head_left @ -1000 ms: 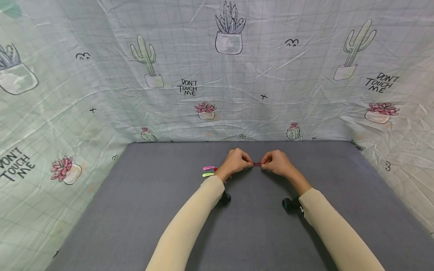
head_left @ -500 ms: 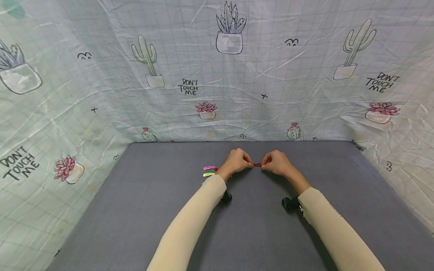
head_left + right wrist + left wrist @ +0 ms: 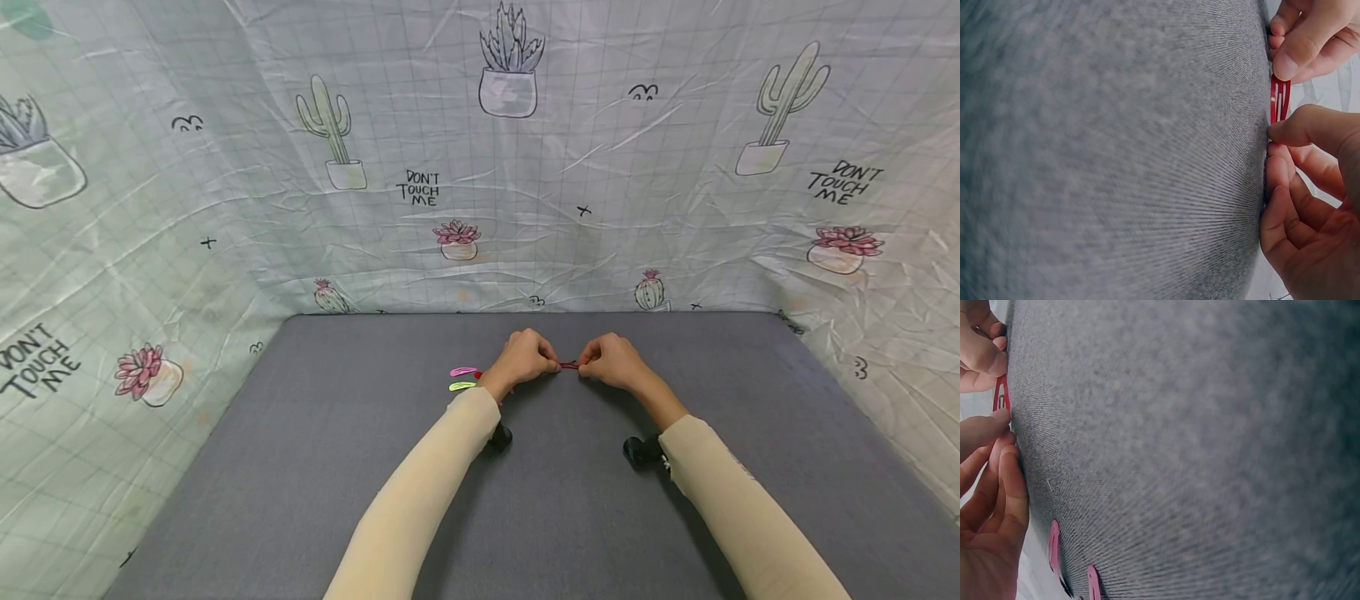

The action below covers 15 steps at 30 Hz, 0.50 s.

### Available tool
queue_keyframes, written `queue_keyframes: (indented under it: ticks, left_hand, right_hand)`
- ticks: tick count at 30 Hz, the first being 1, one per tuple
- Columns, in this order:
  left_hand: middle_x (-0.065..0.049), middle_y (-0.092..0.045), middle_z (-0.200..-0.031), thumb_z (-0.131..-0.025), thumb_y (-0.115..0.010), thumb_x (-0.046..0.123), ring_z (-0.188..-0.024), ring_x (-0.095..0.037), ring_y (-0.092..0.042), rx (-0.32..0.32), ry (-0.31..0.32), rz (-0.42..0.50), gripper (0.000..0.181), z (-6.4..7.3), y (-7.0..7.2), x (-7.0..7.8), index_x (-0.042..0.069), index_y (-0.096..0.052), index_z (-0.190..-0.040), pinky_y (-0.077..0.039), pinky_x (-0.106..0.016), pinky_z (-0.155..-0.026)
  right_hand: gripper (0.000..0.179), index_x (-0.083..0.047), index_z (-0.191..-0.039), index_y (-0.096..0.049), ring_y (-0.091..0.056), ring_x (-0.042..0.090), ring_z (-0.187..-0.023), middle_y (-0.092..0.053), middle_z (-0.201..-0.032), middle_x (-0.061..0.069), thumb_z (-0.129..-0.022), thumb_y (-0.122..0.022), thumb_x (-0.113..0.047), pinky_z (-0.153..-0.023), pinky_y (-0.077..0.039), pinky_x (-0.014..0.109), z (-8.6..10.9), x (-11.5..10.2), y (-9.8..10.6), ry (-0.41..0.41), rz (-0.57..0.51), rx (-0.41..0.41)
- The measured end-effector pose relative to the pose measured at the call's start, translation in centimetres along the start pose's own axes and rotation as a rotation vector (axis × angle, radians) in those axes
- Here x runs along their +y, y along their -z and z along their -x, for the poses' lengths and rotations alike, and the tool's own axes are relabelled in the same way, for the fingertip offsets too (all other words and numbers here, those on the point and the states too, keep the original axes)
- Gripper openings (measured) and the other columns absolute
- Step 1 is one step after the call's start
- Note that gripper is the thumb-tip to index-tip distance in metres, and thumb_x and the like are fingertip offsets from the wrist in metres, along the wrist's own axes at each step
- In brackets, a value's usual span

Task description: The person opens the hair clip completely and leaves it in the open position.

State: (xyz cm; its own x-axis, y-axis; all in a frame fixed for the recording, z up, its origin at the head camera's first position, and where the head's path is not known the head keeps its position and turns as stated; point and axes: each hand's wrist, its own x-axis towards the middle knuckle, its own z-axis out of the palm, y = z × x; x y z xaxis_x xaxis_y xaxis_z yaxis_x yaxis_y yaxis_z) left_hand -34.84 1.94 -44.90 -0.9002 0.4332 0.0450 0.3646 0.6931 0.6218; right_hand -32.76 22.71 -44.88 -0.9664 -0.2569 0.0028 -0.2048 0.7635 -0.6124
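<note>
A red snap hair clip (image 3: 1280, 100) is stretched between the two hands, near the far side of the table. My left hand (image 3: 522, 357) pinches one end of it between thumb and fingers. At the opposite end, my right hand (image 3: 611, 360) pinches it the same way. Only the clip's middle shows between the fingertips; its ends are covered. In the left wrist view the clip's frame (image 3: 1002, 394) stands spread, with a gap along its middle. Both hands are low, close over the grey cloth.
Left of my left wrist lie a pink hair clip (image 3: 462, 372) and a yellow-green one (image 3: 461, 386). Something red (image 3: 477, 375) peeks out beside them, partly behind the wrist. The grey tabletop (image 3: 300, 467) ends at a patterned cloth backdrop (image 3: 540, 258).
</note>
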Motion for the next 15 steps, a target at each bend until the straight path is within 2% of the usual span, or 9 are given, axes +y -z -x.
queue_keyframes:
  ticks: [6,10,15]
  left_hand:
    - [0.002,-0.080,-0.088,-0.085,-0.086,0.021,-0.078,-0.009,-0.062,-0.005,0.003,-0.002,0.008,-0.02,0.01,0.02,0.015,-0.085,-0.090,-0.046,-0.020,-0.066]
    - [0.001,-0.080,-0.089,-0.084,-0.086,0.020,-0.078,-0.010,-0.062,-0.013,0.011,0.034,0.010,0.06,0.06,-0.11,0.014,-0.085,-0.092,-0.047,-0.020,-0.064]
    - [-0.001,-0.080,-0.089,-0.084,-0.086,0.020,-0.076,-0.009,-0.063,-0.002,-0.010,0.092,0.012,0.35,0.30,-0.48,0.013,-0.085,-0.093,-0.047,-0.020,-0.062]
  right_hand:
    - [0.008,-0.002,-0.089,-0.080,-0.058,0.013,-0.064,-0.074,-0.078,0.007,-0.086,-0.076,-0.009,-0.059,-0.046,0.029,0.06,-0.11,0.00,0.008,-0.005,0.005]
    - [0.009,-0.001,-0.090,-0.080,-0.058,0.012,-0.063,-0.075,-0.078,0.008,-0.085,-0.077,-0.008,-0.058,-0.047,0.029,0.11,-0.04,0.05,0.017,-0.010,0.009]
    - [0.013,-0.001,-0.094,-0.080,-0.061,0.012,-0.064,-0.076,-0.081,0.009,-0.086,-0.077,-0.010,-0.058,-0.049,0.029,0.28,-0.05,0.26,0.017,-0.022,0.009]
